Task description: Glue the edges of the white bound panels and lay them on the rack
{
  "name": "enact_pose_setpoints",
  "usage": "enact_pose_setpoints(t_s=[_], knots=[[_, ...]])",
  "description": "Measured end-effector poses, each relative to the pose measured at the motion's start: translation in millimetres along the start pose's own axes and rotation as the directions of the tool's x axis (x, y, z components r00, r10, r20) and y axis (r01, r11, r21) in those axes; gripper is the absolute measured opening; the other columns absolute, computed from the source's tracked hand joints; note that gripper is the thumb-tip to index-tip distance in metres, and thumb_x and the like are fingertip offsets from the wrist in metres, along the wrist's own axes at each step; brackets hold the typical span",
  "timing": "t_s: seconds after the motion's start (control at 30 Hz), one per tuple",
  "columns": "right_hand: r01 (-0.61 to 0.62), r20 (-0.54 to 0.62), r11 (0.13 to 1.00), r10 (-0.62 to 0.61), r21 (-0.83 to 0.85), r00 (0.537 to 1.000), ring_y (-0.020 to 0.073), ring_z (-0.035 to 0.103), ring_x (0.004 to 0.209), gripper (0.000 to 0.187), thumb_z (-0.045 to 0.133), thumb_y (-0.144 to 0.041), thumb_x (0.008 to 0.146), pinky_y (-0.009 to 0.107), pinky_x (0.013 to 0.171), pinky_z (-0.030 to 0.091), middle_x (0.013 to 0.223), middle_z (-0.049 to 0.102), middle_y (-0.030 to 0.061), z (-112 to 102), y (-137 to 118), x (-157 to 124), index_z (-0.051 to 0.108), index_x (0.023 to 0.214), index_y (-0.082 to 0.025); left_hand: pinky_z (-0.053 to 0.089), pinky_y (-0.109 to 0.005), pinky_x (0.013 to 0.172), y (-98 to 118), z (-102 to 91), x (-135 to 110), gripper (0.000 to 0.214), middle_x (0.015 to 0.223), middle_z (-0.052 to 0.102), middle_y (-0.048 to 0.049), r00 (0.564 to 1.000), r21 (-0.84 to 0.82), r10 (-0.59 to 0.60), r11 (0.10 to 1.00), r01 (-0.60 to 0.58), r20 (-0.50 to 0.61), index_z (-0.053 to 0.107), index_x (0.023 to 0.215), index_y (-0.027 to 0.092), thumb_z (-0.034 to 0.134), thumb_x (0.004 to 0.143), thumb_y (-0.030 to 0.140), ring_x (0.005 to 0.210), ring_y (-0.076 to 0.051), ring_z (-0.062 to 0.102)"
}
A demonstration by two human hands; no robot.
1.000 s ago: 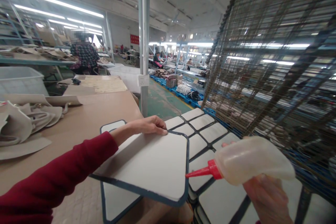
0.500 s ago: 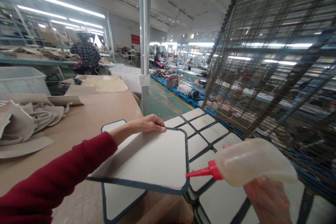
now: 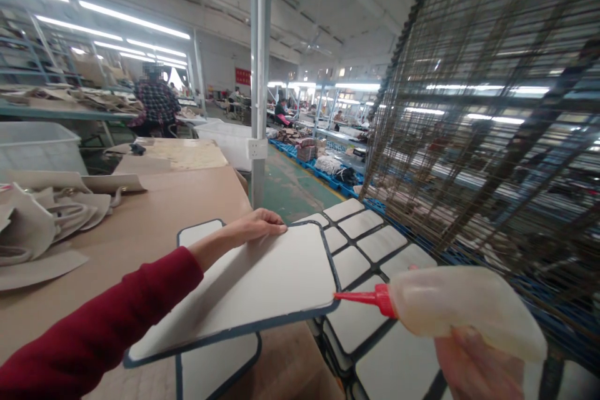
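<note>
My left hand pinches the far edge of a white panel with a dark blue border, fingers closed over its rim. The panel is tilted above a second bordered panel, which lies partly hidden beneath it. In my right hand is a translucent squeeze bottle with a red nozzle, lying sideways in the grip. The nozzle tip meets the panel's border near its right corner. Most of the right fingers are hidden behind the bottle.
White panels with dark borders lie in rows on the right, beside a tall wire rack. Beige cut pieces rest on the brown table. A grey post stands ahead. Another person is at the back left.
The panel has turned, its near edge now slanting lower at the left and higher at the right. My left hand moved slightly left. The nozzle stays at the right border.
</note>
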State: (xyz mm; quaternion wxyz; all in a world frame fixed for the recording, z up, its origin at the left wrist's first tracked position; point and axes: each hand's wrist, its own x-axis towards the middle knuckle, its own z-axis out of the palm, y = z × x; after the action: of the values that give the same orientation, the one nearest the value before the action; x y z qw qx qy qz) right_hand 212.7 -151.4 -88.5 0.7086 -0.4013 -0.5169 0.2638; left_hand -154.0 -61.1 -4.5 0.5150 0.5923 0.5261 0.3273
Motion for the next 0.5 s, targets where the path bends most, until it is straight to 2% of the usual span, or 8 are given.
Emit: enact_pose_setpoints(t_s=[0.1,0.2,0.3,0.4,0.5], knots=[[-0.009,-0.047,0.996,0.005,-0.092,0.999,0.0324,0.056,0.116,0.046,0.080,-0.033,0.067,0.049,0.096,0.051,0.114,0.066,0.0065,10,-17,6,0.064,0.110,-0.024,0.036,-0.019,0.044,-6,-1.3,3,0.043,0.055,0.063,0.0006,0.999,-0.063,-0.026,0.998,0.023,-0.045,0.062,0.065,0.013,0.081,0.051,0.049,0.047,-0.011,0.053],[0.011,-0.037,0.995,-0.015,-0.096,0.999,0.0362,0.058,0.112,0.060,0.084,-0.034,0.060,0.052,0.089,0.054,0.114,0.066,0.0074,22,-29,12,0.061,0.115,-0.024,0.036,-0.020,0.044,-14,-0.9,5,0.042,0.054,0.062,0.0015,0.997,-0.125,-0.021,0.992,0.011,-0.080,0.061,0.065,0.014,0.081,0.052,0.048,0.047,-0.011,0.053],[0.059,-0.134,0.998,-0.057,0.009,0.989,0.0354,0.063,0.104,0.058,0.081,-0.034,0.064,0.052,0.087,0.055,0.114,0.065,0.0087,40,-35,14,0.059,0.117,-0.024,0.036,-0.020,0.044,-23,1.1,6,0.044,0.055,0.063,0.0015,0.995,-0.204,-0.041,0.979,0.021,-0.094,0.060,0.068,0.014,0.082,0.051,0.047,0.046,-0.011,0.053],[0.081,-0.250,0.991,-0.054,0.102,0.967,0.0296,0.066,0.093,0.051,0.081,-0.032,0.064,0.044,0.083,0.057,0.108,0.067,0.0082,54,-36,16,0.062,0.110,-0.022,0.039,-0.021,0.045,-31,4.4,7,0.048,0.058,0.064,0.0008,0.995,-0.284,-0.047,0.959,0.019,-0.090,0.059,0.074,0.014,0.082,0.052,0.050,0.048,-0.012,0.055],[0.092,-0.273,0.982,-0.045,0.164,0.961,0.0229,0.067,0.085,0.043,0.082,-0.025,0.061,0.035,0.080,0.057,0.100,0.068,0.0053,58,-33,23,0.064,0.100,-0.021,0.039,-0.020,0.046,-36,9.5,5,0.051,0.059,0.063,0.0016,0.995,-0.329,-0.033,0.944,0.001,-0.092,0.057,0.074,0.014,0.081,0.053,0.053,0.049,-0.010,0.054]])
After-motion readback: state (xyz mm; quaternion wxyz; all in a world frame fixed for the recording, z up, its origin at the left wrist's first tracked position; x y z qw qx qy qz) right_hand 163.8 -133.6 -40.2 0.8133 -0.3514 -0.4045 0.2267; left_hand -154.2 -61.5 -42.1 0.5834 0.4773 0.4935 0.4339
